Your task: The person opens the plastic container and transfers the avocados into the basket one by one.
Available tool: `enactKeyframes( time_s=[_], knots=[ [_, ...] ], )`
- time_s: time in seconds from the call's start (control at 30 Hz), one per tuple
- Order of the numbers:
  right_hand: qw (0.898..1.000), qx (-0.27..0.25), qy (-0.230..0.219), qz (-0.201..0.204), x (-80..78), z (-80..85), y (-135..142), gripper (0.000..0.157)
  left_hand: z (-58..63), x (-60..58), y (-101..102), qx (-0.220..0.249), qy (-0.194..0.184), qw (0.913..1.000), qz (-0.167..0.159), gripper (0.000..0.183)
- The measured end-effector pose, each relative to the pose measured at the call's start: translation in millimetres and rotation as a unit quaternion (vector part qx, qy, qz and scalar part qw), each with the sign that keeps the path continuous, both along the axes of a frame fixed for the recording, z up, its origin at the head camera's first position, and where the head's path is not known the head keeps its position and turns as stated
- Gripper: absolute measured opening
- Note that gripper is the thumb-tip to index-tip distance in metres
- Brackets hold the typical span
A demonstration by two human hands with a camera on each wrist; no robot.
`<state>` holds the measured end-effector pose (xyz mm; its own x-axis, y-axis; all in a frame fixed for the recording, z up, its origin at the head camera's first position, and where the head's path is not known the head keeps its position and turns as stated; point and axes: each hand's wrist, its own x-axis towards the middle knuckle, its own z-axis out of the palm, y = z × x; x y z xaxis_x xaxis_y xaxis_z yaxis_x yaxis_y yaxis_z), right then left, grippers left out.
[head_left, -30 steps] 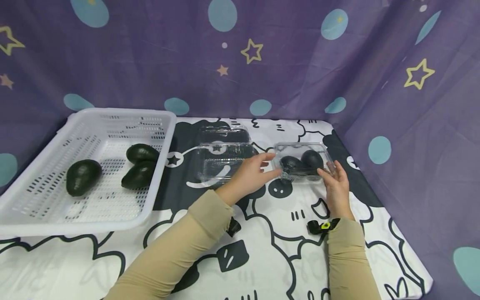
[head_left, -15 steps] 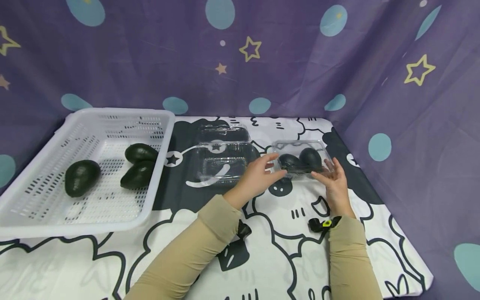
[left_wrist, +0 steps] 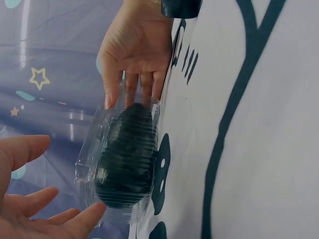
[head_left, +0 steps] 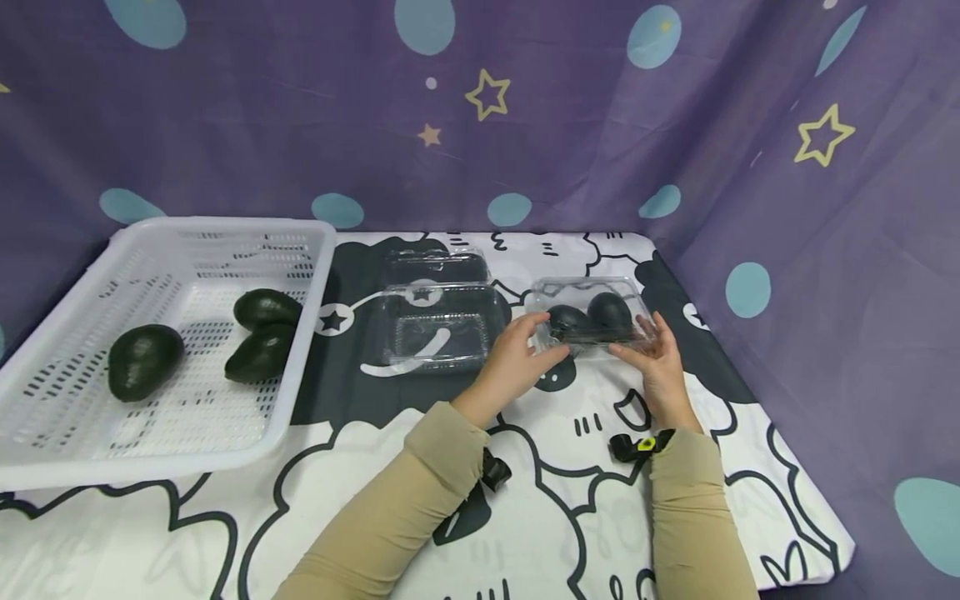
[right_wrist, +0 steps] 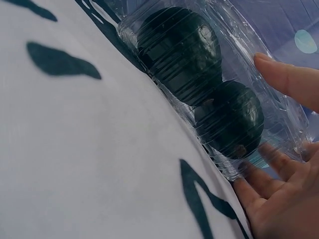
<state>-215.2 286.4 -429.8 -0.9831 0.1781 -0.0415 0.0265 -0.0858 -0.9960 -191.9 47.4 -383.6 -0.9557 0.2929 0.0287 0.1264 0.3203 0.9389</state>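
A clear plastic clamshell container holds two dark green avocados at the right of the table. Its lid lies over them. My left hand is at the container's left end, fingers and thumb spread; in the left wrist view a fingertip reaches its corner. At the right end, my right hand lays extended fingers against the side wall, its thumb by the lid's edge. Ribbed plastic covers the avocado in the left wrist view.
An open clear clamshell lies left of the hands, its lid folded back. A white perforated basket at the left holds three avocados. A purple curtain hangs behind the black-and-white tablecloth.
My left hand has moved right, closer to the container's left end. The right thumb has slid left along the front edge. The head view has shifted slightly.
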Motion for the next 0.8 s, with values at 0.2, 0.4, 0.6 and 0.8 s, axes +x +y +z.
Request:
enactKeyframes(
  time_s=[0.2, 0.4, 0.6, 0.8],
  knots=[
    [1.0, -0.008, 0.003, 0.001, 0.3, 1.2, -1, 0.09, -3.7, 1.0, 1, 0.012, 0.002, 0.9999, 0.003, 0.065],
    [1.0, -0.018, 0.0, -0.016, -1.3, 0.1, -1, 0.08, -6.5, 0.8, 2, 0.019, -0.003, 0.9998, 0.004, 0.065],
    [1.0, 0.014, -0.013, -0.021, -1.1, -0.4, 0, 0.077, -9.0, 1.9, 6, 0.016, 0.018, 0.9997, 0.003, 0.063],
    [0.999, 0.043, -0.001, -0.031, -0.1, -0.9, -2, 0.07, -11.2, -1.2, 13, -0.034, 0.023, 0.9991, 0.005, 0.064]
  ],
)
